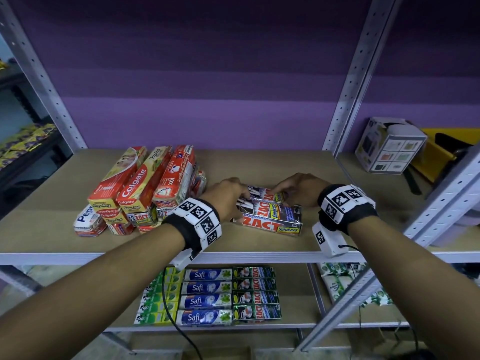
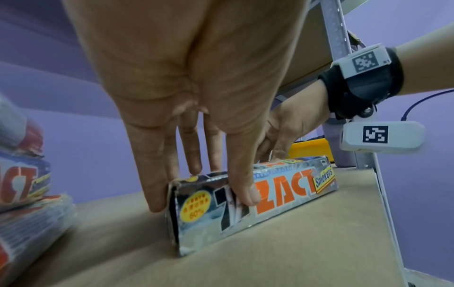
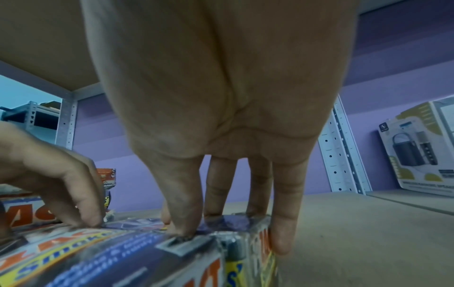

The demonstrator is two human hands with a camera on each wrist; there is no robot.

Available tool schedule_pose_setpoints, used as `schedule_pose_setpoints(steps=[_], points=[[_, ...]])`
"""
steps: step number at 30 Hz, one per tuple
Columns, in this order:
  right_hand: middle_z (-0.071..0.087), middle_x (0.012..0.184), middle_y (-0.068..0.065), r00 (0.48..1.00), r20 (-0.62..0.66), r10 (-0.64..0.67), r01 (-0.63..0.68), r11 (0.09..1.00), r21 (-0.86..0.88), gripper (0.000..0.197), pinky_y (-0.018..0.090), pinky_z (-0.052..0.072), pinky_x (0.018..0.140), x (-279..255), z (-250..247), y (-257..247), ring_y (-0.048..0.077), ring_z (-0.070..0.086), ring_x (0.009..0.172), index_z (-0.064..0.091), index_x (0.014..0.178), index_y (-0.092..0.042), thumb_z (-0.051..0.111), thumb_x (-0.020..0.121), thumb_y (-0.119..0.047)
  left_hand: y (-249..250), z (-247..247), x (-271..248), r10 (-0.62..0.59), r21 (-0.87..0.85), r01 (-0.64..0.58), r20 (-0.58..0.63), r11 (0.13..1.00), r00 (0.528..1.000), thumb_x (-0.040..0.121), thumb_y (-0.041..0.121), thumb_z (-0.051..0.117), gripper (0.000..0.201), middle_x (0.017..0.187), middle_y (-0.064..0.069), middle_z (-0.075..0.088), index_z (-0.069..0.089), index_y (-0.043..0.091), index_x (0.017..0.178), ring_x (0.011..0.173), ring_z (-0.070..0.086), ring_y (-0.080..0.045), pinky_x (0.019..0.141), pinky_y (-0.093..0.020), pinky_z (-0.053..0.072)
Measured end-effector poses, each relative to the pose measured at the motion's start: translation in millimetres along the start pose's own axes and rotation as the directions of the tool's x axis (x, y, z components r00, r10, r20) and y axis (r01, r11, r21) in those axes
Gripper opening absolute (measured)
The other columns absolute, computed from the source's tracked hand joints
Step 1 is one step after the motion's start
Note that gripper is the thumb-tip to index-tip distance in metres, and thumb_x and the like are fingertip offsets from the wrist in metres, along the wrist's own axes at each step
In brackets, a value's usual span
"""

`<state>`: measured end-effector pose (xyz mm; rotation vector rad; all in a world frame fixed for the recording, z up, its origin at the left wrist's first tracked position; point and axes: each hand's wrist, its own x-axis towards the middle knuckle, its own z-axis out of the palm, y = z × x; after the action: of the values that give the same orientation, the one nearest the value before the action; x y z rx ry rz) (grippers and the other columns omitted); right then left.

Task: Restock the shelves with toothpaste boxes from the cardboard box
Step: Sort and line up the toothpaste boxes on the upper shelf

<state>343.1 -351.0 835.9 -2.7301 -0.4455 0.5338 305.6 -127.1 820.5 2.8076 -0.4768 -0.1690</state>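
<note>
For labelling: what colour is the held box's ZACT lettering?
Orange; the ZACT box shows best in left wrist view.

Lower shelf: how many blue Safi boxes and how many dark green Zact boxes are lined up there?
Safi boxes: 4
Zact boxes: 4
Total: 8

R hand [image 3: 216,97] fingers [image 3: 285,213] press Zact pack [image 3: 110,258] (L hand [image 3: 49,174] beside).
</note>
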Motion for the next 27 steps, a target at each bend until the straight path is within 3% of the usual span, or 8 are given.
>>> schedule_pose_setpoints(steps=[3,5,7,10,13,19,23,27], points=[[0.062,0.128,-0.003,1.000,0.020,-0.010,0.010,1.000,-0.013,0.043,0.025,0.047,0.091,-1.3,-0.2,-0.7,0.014,0.057,0.108,0.064,0.126,-0.037,0.060,0.092,-0.010,-0.7,0.0,0.9,0.012,0.017,-0.012,0.007,1.000,1.000,0.071,0.021,0.083,0.057,0.122,0.002,0.051,0.062,0.024,0.123,0.107,0.056,-0.019,0.095,-0.036,0.050],[0.061,0.132,-0.004,1.000,0.031,-0.005,0.005,1.000,-0.012,0.040,0.028,0.047,0.097,-4.6,-0.1,-3.2,0.014,0.058,0.111,0.061,0.130,-0.038,0.053,0.098,-0.017,-0.9,1.2,0.8,0.029,0.044,-0.030,0.020,0.999,0.999,0.075,0.021,0.080,0.056,0.129,0.000,0.054,0.062,0.024,0.129,0.113,0.056,-0.021,0.098,-0.037,0.048],[0.055,0.141,-0.006,0.999,0.041,0.007,-0.005,0.998,-0.060,0.038,0.030,0.042,0.104,-10.1,2.1,-7.8,0.015,0.055,0.120,0.053,0.138,-0.039,0.049,0.101,-0.035,-1.8,3.4,0.1,0.043,0.077,-0.046,0.042,0.996,0.998,0.081,0.024,0.076,0.052,0.133,-0.002,0.057,0.061,0.024,0.131,0.117,0.056,-0.023,0.099,-0.038,0.048],[0.044,0.149,-0.007,0.996,0.090,0.021,-0.006,0.986,-0.165,0.064,0.029,0.034,0.108,-20.6,8.5,-15.8,0.018,0.045,0.132,0.041,0.147,-0.037,0.056,0.089,-0.062,-2.6,7.6,-0.4,0.074,0.200,-0.090,0.090,0.976,0.993,0.092,0.027,0.064,0.050,0.143,-0.004,0.051,0.051,0.021,0.140,0.125,0.052,-0.024,0.102,-0.039,0.046],[0.050,0.145,-0.003,0.996,0.086,-0.024,0.040,0.981,-0.190,0.065,0.030,0.039,0.106,-28.0,18.8,-22.9,0.018,0.050,0.126,0.045,0.145,-0.029,0.067,0.088,-0.048,-1.8,11.5,1.0,0.079,0.299,-0.125,0.163,0.946,0.983,0.099,0.029,0.053,0.058,0.156,-0.005,0.032,0.031,0.016,0.151,0.136,0.040,-0.025,0.107,-0.039,0.041],[0.044,0.149,-0.004,1.000,0.020,-0.011,0.015,0.975,-0.221,0.060,0.035,0.039,0.108,-29.3,30.7,-26.6,0.021,0.048,0.128,0.041,0.148,-0.027,0.064,0.093,-0.032,1.7,17.7,6.7,0.024,0.493,-0.157,0.264,0.856,0.964,0.105,0.021,0.038,0.062,0.163,-0.013,0.003,0.004,0.009,0.156,0.147,0.022,-0.031,0.112,-0.041,0.035],[0.048,0.144,-0.003,1.000,0.010,-0.008,0.011,0.957,-0.290,0.056,0.034,0.042,0.105,-22.4,29.3,-23.2,0.022,0.051,0.124,0.043,0.146,-0.029,0.062,0.094,-0.031,6.6,15.1,11.3,0.028,0.513,-0.153,0.244,0.845,0.969,0.105,0.021,0.039,0.059,0.161,-0.016,0.014,0.011,0.006,0.155,0.140,0.035,-0.030,0.104,-0.035,0.037],[0.039,0.152,0.001,1.000,0.000,-0.001,0.001,0.932,-0.363,0.058,0.033,0.038,0.110,-9.1,28.9,-17.2,0.025,0.045,0.132,0.035,0.151,-0.029,0.057,0.097,-0.030,11.6,21.4,21.8,-0.010,0.514,-0.099,0.206,0.852,0.978,0.103,0.014,0.042,0.054,0.155,-0.017,0.028,0.021,0.003,0.151,0.130,0.045,-0.030,0.096,-0.035,0.043]])
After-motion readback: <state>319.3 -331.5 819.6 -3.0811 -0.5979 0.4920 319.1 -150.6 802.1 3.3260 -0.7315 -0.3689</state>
